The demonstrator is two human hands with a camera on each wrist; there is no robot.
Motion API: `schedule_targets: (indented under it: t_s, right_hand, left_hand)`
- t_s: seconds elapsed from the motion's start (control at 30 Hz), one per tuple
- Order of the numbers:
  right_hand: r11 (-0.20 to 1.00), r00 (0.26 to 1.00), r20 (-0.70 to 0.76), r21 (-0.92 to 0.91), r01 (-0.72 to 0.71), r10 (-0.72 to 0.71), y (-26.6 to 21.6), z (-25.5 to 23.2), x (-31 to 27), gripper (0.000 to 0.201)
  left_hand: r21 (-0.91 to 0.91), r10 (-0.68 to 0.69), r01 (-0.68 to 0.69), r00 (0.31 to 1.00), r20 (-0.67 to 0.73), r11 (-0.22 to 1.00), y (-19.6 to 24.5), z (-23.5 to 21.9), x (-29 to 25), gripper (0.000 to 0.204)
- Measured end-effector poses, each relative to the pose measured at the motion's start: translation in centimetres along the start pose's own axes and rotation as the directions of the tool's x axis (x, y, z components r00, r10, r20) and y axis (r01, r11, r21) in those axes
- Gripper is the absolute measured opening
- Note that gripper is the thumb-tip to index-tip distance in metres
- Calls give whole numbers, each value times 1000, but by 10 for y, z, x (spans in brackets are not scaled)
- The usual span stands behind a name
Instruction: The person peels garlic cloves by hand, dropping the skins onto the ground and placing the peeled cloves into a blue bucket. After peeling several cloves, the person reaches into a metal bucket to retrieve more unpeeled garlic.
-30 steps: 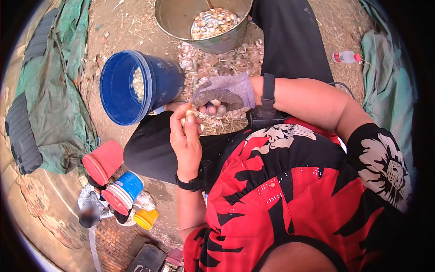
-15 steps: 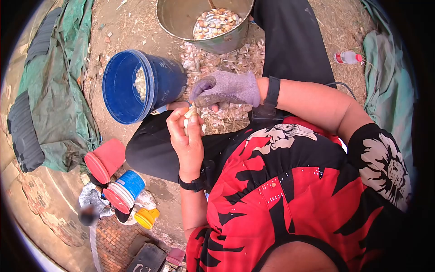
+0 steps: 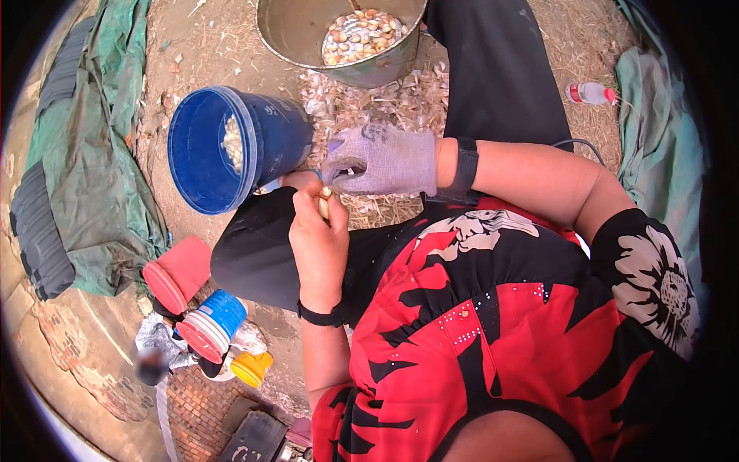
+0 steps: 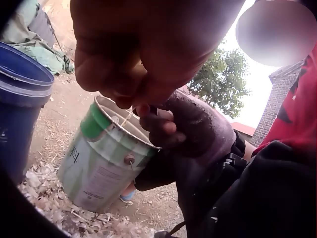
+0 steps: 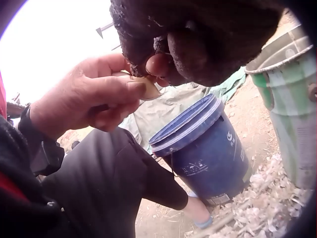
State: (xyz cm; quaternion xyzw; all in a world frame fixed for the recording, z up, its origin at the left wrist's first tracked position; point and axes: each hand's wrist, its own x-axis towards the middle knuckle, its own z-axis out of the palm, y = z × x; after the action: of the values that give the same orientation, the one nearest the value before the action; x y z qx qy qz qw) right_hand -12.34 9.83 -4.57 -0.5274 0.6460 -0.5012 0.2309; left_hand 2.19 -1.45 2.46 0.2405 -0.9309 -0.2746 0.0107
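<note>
– between the two hands, what is held?
– a pale clove (image 3: 324, 205). the bare left hand (image 3: 317, 250) grips it between thumb and bent fingers.
– and the other?
– the gloved right hand (image 3: 385, 160) meets it, fingers curled, pinching at the clove's end. one bare fingertip (image 5: 157, 65) shows out of the glove.
– around them?
– near the hands, the blue bucket (image 3: 283, 135) has whitish cloves (image 3: 232, 146) inside. papery skins (image 3: 369, 104) cover the ground by the green-and-white bucket (image 3: 385, 69), which holds browner cloves (image 3: 363, 37).
– farther out?
– beyond one black trouser leg (image 3: 496, 77), a red-capped bottle (image 3: 590, 94) lies on straw. on the opposite side, a yellow pail (image 3: 252, 369) and a red pail (image 3: 185, 271) sit well apart from the hands.
</note>
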Motion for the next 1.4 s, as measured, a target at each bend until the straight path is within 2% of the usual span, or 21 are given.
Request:
schedule_targets:
  t_s: [0.1, 0.23, 0.3, 0.33, 0.4, 0.47, 0.5, 0.53, 0.6, 0.67, 0.73, 0.77, 0.8, 0.87, 0.93, 1.0, 1.07, 1.2, 1.27, 1.37, 1.4]
  right_hand:
    - [991, 997, 12, -116, 71, -70, -2, 4, -3, 23]
    - [977, 998, 2, -202, 67, -68, -4, 9, -4, 21]
    - [978, 998, 7, -200, 57, -56, -4, 8, -3, 22]
    - [996, 999, -46, -87, -32, 28, -4, 7, -3, 23]
    - [994, 990, -87, 31, -109, 111, -2, 5, 0, 25]
    - [820, 910, 57, 413, -396, 411, 6, -4, 3, 23]
    - [763, 896, 52, 505, -404, 440, 21, 2, 2, 26]
    - [765, 897, 52, 503, -402, 438, 20, 0, 2, 26]
    - [675, 810, 200, 463, -574, 552, 17, -6, 4, 26]
    - [597, 835, 262, 599, -533, 484, 11, -7, -2, 27]
    - [143, 857, 444, 860, -489, 262, 3, -9, -7, 29]
    - [139, 859, 454, 859, -492, 237, 3, -6, -6, 32]
    - [139, 859, 453, 859, -492, 237, 1, -7, -5, 32]
    - [327, 830, 476, 765, -554, 292, -5, -11, -1, 35]
    - [292, 844, 459, 797, -529, 277, 1, -5, -3, 35]
    - [257, 857, 441, 825, -504, 264, 6, -3, -5, 35]
    - [398, 864, 406, 770, -499, 297, 6, -4, -3, 34]
    - [385, 878, 387, 792, -473, 281, 7, -4, -3, 32]
    - [483, 876, 353, 735, -477, 328, 8, -1, 0, 32]
    - [484, 874, 328, 735, -475, 358, 11, 2, 1, 29]
    - [483, 873, 329, 735, -476, 360, 11, 1, 1, 29]
  left_hand:
    - [102, 112, -113, 994, 12, 988, -11, 6, 1, 21]
    - [138, 107, -114, 992, 63, 984, -8, 8, 0, 23]
    - [51, 80, -81, 997, 23, 995, -12, 10, -2, 22]
    - [51, 81, -82, 996, 20, 995, -9, 8, -2, 22]
    - [-192, -36, 37, 999, 5, 981, -4, 1, -4, 22]
    - [-502, -168, 155, 986, 21, 851, -16, 2, -6, 21]
    - [-670, -178, 175, 982, 64, 722, -17, 1, -9, 21]
    - [-806, -179, 191, 978, 108, 561, -12, -4, -9, 21]
    - [-854, -155, 177, 981, 115, 489, -8, -7, -10, 21]
    - [-896, -129, 164, 984, 120, 414, -6, -7, -11, 21]
    - [-814, -171, 157, 983, 72, 559, -6, -6, -12, 22]
    - [-815, -170, 156, 983, 71, 559, -6, -4, -12, 22]
    - [-747, -163, 130, 986, 29, 652, -6, -2, -13, 20]
    - [-668, -151, 105, 988, -12, 737, -9, 1, -14, 19]
    - [-516, -78, 34, 995, -64, 856, -14, 4, -13, 20]
    - [-488, -75, 37, 995, -59, 872, -12, 3, -13, 20]
    - [-458, -73, 40, 996, -53, 888, -12, 3, -11, 21]
    - [-428, -45, 15, 997, -60, 903, -16, 8, -9, 21]
    - [-431, -53, 24, 997, -55, 902, -17, 10, -8, 21]
    - [-411, -25, -6, 997, -69, 911, -16, 13, -5, 21]
    - [-581, -79, 51, 997, -22, 812, -13, 12, -3, 21]
